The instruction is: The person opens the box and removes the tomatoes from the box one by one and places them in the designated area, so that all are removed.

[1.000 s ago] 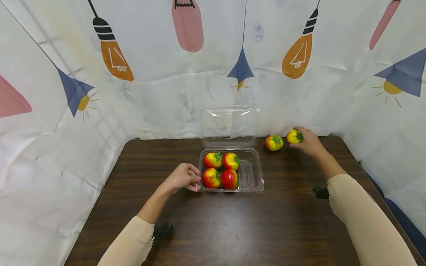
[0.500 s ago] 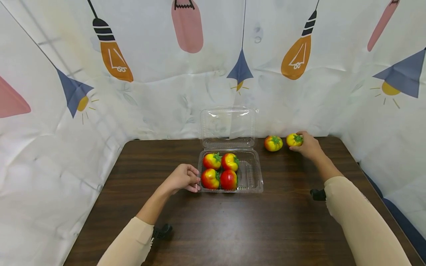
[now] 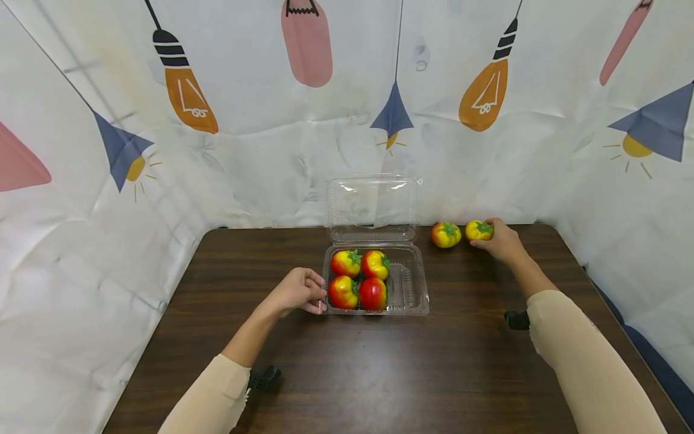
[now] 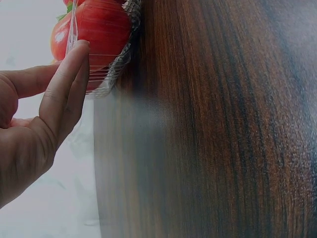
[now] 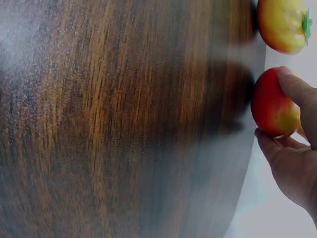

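Observation:
In the head view my right hand (image 3: 501,242) holds a red-and-yellow tomato (image 3: 477,230) at the back right of the table. The right wrist view shows thumb and fingers on opposite sides of this tomato (image 5: 270,104), low at the tabletop. Just left of it lies another tomato (image 3: 446,235). My left hand (image 3: 300,290) pinches the left edge of a clear plastic clamshell box (image 3: 409,306). Several tomatoes (image 3: 344,292) fill the box's left and middle, their green leaves showing. In the left wrist view the left fingers (image 4: 64,89) are at the box's wall.
The box's clear lid (image 3: 372,208) stands raised against a white cloth (image 3: 244,169) printed with lamps, which hangs behind the table. Dark brown wood (image 3: 358,374) makes up the tabletop, and its back edge runs close behind the tomatoes.
My right hand has lowered slightly with its tomato, bringing it down beside the other loose one. The left hand and the box have stayed in place.

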`<act>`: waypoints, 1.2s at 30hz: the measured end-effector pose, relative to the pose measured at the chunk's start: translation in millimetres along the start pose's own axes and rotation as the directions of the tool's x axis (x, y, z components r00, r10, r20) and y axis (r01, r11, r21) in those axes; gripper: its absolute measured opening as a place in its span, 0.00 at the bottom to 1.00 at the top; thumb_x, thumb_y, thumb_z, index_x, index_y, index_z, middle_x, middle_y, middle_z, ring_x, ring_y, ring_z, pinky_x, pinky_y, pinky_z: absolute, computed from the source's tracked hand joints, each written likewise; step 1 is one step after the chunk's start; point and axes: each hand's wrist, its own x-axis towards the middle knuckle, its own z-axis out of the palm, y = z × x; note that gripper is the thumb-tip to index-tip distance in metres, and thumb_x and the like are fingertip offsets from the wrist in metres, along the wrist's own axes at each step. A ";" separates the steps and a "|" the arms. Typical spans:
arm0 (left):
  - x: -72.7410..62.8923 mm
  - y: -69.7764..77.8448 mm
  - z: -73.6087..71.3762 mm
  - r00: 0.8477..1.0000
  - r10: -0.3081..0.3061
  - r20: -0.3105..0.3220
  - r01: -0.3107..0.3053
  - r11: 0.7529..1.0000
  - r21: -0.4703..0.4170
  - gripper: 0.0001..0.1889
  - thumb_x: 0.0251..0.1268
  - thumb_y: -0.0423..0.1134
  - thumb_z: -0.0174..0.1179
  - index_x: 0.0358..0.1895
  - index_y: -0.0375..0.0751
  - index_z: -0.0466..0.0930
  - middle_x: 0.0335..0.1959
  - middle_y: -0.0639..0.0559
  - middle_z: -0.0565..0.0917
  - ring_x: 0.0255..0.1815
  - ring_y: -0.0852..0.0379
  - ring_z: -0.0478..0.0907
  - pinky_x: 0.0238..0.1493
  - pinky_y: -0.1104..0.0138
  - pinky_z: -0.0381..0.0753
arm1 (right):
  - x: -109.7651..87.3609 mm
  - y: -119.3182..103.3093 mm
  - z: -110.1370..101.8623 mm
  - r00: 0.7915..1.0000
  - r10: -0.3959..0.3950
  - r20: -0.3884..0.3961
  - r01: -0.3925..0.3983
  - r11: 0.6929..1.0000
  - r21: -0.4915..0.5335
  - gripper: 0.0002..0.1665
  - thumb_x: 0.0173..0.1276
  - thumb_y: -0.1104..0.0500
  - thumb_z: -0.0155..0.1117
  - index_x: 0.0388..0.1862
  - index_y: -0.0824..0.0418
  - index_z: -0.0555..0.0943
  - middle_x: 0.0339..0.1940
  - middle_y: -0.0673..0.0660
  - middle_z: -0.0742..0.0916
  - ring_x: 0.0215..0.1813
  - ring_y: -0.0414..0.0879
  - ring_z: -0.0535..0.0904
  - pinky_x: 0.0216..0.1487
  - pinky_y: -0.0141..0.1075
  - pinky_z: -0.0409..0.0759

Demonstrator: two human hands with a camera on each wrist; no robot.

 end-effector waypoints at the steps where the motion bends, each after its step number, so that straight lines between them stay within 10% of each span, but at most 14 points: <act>1: -0.2 0.1 0.0 1.000 0.000 0.000 0.000 1.000 0.001 0.16 0.72 0.24 0.59 0.56 0.19 0.69 0.33 0.36 0.88 0.27 0.52 0.88 0.33 0.61 0.92 | -0.4 -0.3 0.2 1.000 0.000 -0.002 0.000 1.000 0.000 0.51 0.75 0.46 0.66 0.78 0.76 0.54 0.73 0.82 0.66 0.71 0.77 0.64 0.71 0.69 0.68; 36: 1.1 -0.1 1.3 1.000 -0.015 -0.020 0.015 1.000 0.005 0.12 0.72 0.23 0.58 0.54 0.21 0.70 0.32 0.38 0.87 0.27 0.51 0.88 0.32 0.60 0.92 | -3.4 1.2 2.5 1.000 -0.018 -0.010 0.019 1.000 0.025 0.51 0.77 0.48 0.63 0.79 0.79 0.49 0.73 0.84 0.65 0.71 0.77 0.64 0.72 0.69 0.67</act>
